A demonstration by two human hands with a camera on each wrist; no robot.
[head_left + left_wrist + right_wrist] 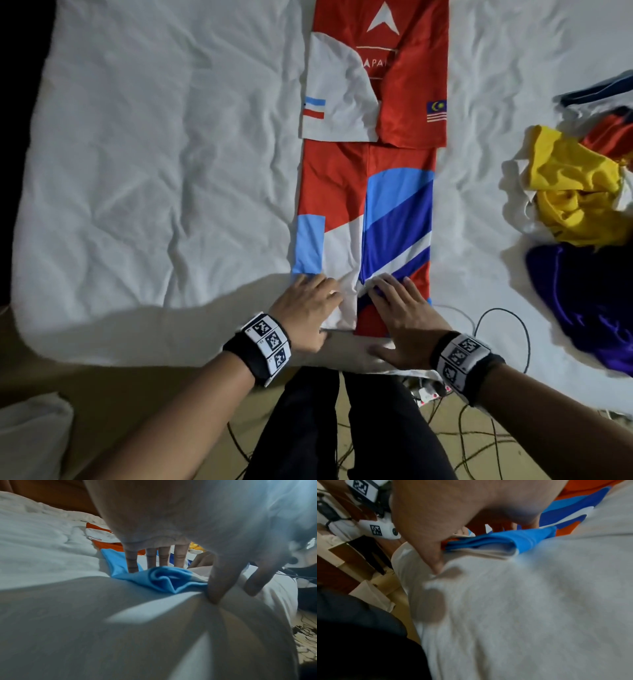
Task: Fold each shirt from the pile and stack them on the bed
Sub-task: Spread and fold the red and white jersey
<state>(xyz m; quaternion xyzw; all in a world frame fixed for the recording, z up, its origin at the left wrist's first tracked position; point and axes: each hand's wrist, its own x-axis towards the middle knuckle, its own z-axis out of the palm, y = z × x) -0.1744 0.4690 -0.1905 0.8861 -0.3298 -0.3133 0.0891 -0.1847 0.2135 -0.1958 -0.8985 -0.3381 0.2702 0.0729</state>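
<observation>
Two hands sit on the near hem of a red/blue/white shirt laid lengthwise on the bed, sides already folded in to a narrow strip. Left hand: fingers straight and slightly spread on top of the cloth, thumb pressed down into the sheet at the hem, light-blue fabric bunched betw. thumb and fingers. Right hand: fingers on top of the hem, thumb tucked at the edge w/ blue cloth gathered betw. them, so it pinches the hem; exact curl of the fingertips can't be told, they're mostly hidden. Hands are just beside each other, not touching.

Beyond the fingertips the shirt runs away toward the red chest w/ a white arrow logo; one white sleeve folded across it on the left-hand side.

Bed surface: white, heavily wrinkled sheet, a shadow across its near edge. Well off to the right of the right fingers, the pile: yellow, purple, dark and red garments, crumpled. Behind the wrists: tan floor, black cables trailing over the bed edge and floor, person's dark trousers. Dark wood furniture shows in the right wrist view.
</observation>
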